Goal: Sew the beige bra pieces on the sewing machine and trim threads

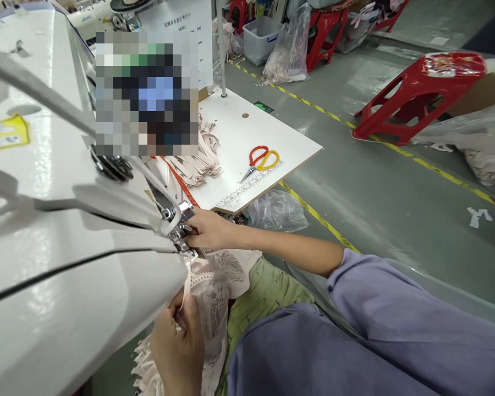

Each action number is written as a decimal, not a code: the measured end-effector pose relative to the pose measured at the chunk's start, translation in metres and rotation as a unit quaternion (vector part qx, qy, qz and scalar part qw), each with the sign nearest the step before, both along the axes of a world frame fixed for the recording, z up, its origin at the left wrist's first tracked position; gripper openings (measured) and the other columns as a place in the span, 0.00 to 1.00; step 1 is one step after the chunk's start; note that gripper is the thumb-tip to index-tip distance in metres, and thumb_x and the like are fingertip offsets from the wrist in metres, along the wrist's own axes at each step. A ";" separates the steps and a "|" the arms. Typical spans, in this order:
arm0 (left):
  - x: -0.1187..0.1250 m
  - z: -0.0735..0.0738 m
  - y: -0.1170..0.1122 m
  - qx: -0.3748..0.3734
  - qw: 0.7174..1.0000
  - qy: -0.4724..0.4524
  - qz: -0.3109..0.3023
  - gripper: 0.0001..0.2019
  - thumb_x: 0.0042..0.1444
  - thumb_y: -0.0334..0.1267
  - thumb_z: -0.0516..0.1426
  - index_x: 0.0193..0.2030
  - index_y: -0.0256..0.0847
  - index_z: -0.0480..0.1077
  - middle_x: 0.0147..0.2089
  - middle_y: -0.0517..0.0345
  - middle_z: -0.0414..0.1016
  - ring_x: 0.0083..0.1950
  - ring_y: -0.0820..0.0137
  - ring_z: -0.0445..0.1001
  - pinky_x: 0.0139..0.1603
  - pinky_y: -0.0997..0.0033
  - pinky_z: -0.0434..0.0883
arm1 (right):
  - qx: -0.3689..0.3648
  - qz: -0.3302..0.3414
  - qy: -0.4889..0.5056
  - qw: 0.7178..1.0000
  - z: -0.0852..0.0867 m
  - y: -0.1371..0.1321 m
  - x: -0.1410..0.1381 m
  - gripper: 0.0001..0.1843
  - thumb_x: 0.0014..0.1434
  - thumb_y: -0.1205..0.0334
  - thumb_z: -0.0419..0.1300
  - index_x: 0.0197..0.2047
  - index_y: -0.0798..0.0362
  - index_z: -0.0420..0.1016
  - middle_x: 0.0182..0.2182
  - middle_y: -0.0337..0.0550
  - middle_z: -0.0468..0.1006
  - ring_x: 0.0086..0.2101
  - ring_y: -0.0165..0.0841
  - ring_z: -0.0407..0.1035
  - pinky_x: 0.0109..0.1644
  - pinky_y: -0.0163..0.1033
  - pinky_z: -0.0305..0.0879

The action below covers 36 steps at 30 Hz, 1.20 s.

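Note:
My left hand (pixel 179 341) is closed in a pinch on a narrow pale pink strip (pixel 187 286), which runs up to the needle area of a white sewing machine (pixel 119 286). Beside that hand hangs a pale pink lace garment (pixel 214 291), its upper edge by the presser foot (pixel 188 254). My right hand (pixel 210 230) is at the far side of the metal needle parts (pixel 179 220). Its fingertips are hidden behind them, so whether it grips anything does not show. More ruffled pink fabric (pixel 142 363) hangs below my left wrist.
On the white table (pixel 264 129) are red-and-yellow-handled scissors (pixel 259 162), a ruler scale (pixel 247 187) and a pile of pink strips (pixel 200 159). A red stool (pixel 421 93) and a plastic bag of fabric (pixel 487 148) are on the floor. A printed sheet (pixel 185 33) stands behind.

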<state>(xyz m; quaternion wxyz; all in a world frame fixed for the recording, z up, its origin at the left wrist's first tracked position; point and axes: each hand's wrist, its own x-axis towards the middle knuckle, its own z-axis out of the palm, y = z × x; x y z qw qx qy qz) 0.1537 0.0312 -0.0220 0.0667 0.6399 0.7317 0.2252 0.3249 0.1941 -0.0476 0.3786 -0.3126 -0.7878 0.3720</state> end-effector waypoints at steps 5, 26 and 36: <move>0.019 -0.009 -0.006 0.206 0.967 0.104 -0.105 0.18 0.59 0.43 0.61 0.50 0.33 0.71 0.49 0.37 0.76 0.52 0.52 0.73 0.52 0.55 0.67 | -0.005 0.000 0.030 1.000 0.001 -0.005 0.001 0.07 0.53 0.70 0.56 0.37 0.55 0.69 0.38 0.42 0.69 0.37 0.32 0.63 0.39 0.35 0.62; 0.047 -0.013 -0.008 0.157 0.962 0.183 -0.130 0.27 0.57 0.41 0.62 0.62 0.32 0.69 0.56 0.34 0.70 0.57 0.48 0.67 0.58 0.51 0.63 | -0.030 -0.043 -0.025 0.998 0.008 -0.005 -0.004 0.07 0.53 0.70 0.57 0.37 0.55 0.71 0.36 0.40 0.70 0.33 0.31 0.63 0.36 0.35 0.58; 0.046 -0.014 -0.006 0.149 0.964 0.180 -0.127 0.30 0.57 0.40 0.62 0.66 0.36 0.66 0.57 0.35 0.70 0.58 0.49 0.67 0.60 0.50 0.63 | -0.009 -0.048 -0.018 0.999 0.004 -0.003 -0.005 0.08 0.54 0.69 0.57 0.39 0.55 0.71 0.37 0.42 0.71 0.35 0.33 0.64 0.38 0.36 0.60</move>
